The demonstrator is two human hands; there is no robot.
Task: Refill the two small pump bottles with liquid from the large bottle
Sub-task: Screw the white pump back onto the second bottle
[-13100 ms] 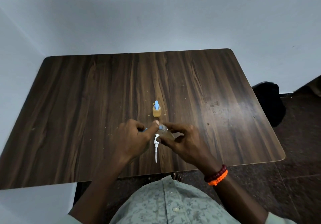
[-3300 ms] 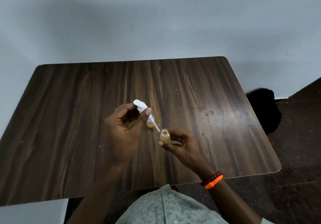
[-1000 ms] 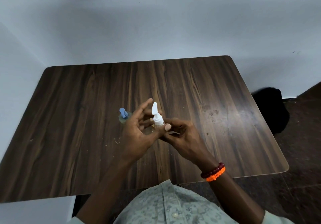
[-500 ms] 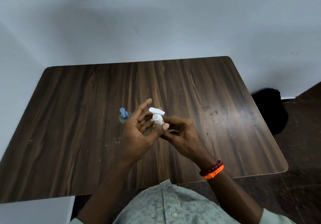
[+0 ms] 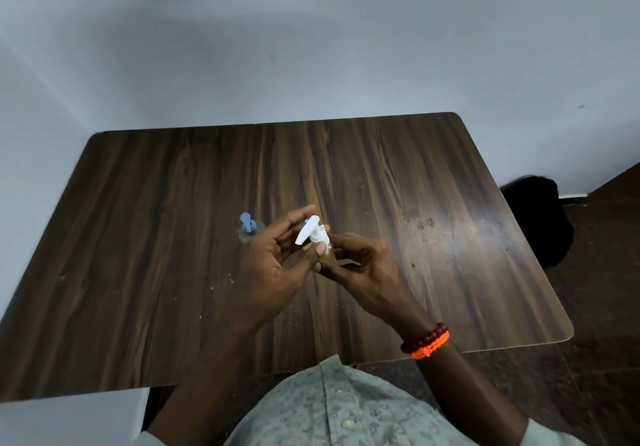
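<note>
Both hands on the white-pump bottle, held above the desk's middle.

The left hand (image 5: 273, 272) pinched the white pump head (image 5: 311, 232) between thumb and fingers, nozzle angled down-left. The right hand (image 5: 363, 272) wrapped the small bottle (image 5: 327, 255) from the right; its body was mostly hidden by fingers, only an amber sliver showed under the pump collar. Liquid level: could not tell. A second small bottle with blue pump (image 5: 248, 227) stood upright on the desk (image 5: 433, 203), just left of the left hand's fingers, body clear with a pale tint. Red and orange bead bracelets (image 5: 425, 340) sat on the right wrist. A dark object (image 5: 540, 217) lay on the floor past the desk's right edge.
</note>
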